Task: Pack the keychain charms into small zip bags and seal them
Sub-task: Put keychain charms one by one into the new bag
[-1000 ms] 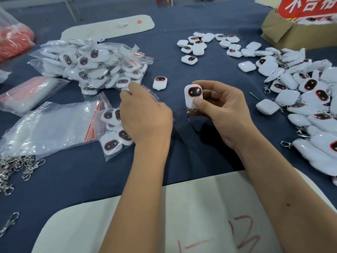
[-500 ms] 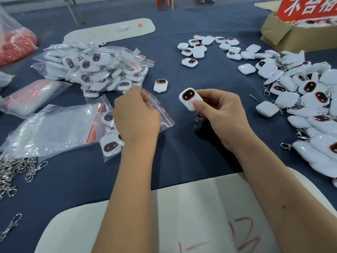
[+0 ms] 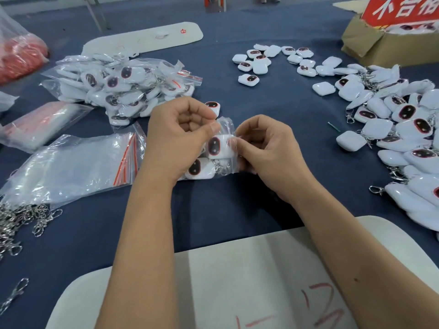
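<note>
hands [image 3: 228, 143]: pinching zip bag [image 3: 225, 129] | top charm [image 3: 217, 146]: upright, face up

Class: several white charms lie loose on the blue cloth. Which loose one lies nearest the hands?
The single charm just beyond the left hand, lying face up apart from both heaps; every other loose charm lies farther off.

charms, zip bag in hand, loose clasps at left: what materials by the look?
Charms: probably glossy moulded plastic, white with soft highlights, dark red-rimmed face panel.
Zip bag: thin clear plastic film; it crinkles and glints.
Clasps: apparently bright metal, silvery and shiny; plated or solid, cannot tell.
</note>
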The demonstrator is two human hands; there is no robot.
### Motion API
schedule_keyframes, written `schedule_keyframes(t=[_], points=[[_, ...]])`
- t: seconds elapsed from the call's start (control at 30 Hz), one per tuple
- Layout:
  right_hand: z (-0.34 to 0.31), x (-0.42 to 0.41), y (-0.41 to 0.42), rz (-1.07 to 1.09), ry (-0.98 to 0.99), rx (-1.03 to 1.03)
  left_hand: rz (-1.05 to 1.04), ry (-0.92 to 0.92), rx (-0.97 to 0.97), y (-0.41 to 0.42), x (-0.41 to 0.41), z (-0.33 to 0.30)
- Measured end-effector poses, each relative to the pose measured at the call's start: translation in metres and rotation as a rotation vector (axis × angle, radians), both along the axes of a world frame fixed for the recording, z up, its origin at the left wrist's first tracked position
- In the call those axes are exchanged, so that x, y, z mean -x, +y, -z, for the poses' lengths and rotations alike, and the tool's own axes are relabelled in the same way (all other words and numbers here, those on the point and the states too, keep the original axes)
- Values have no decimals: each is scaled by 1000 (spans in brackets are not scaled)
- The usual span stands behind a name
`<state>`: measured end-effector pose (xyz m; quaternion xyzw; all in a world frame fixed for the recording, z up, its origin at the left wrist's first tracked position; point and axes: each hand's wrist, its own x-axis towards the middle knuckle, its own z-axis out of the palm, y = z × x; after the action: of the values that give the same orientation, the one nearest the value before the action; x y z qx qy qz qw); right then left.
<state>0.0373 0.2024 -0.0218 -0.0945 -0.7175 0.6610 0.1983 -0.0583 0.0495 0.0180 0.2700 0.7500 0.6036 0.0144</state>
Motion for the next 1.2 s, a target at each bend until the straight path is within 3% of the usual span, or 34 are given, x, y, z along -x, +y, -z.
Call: schedule_keyframes(t=[0.17, 0.33, 0.4, 0.57, 0.63, 0.7, 0.77, 0.83, 0.93, 1.0, 1.07, 1.2], points=[[-2, 0, -8, -160, 51, 110, -89, 74, -8, 7, -3, 3], [1, 0, -9, 219, 29, -195, -142, 113, -43, 17, -8, 4], [1, 1, -6, 277, 49, -270, -127, 122, -37, 25, -14, 5], [-3, -1, -2, -58, 11, -287, -261, 166, 8, 38, -16, 9], [-5, -4, 3, 118, 27, -404, -335, 195, 24, 41, -19, 11], [-6, -8, 15, 495, 10, -619, -318, 258, 29, 47, -26, 11], [-13, -17, 34, 830, -154, -767, -252, 349, 46, 57, -34, 10], [-16, -26, 54, 978, -397, -803, -180, 408, 81, 67, -41, 13], [-19, -31, 67, 939, -744, -753, -84, 377, 244, 74, -45, 26], [-17, -28, 66, 834, -836, -707, -100, 372, 342, 74, -43, 33], [-13, -24, 62, 759, -686, -711, -173, 369, 357, 70, -37, 35], [-7, -18, 49, 655, -128, -688, -210, 226, 270, 60, -25, 31]])
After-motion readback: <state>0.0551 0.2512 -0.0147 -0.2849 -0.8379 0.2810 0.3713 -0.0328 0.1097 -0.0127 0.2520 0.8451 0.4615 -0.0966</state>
